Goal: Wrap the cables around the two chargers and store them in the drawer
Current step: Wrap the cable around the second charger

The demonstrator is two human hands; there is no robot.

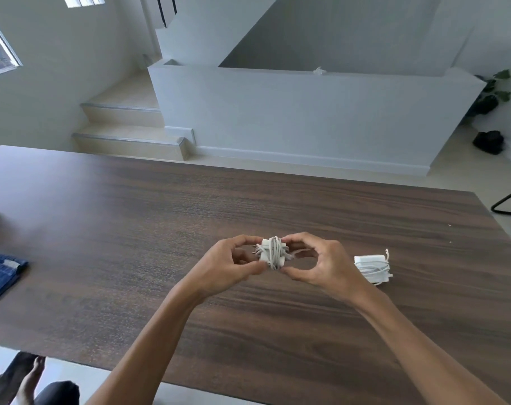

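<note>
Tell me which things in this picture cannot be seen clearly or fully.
- Drawer: nowhere in the head view.
- Held charger: sides covered by left hand, right hand and its wrapped cable; cable end not discernible.
- Second charger: its near-left corner is behind the right wrist.
- Blue cloth: cut by the left edge.

You have: dark wood worktop (pixel 190 206); blue cloth (pixel 0 273), left edge; steps (pixel 125 133), upper left; plant (pixel 492 92), upper right.
</note>
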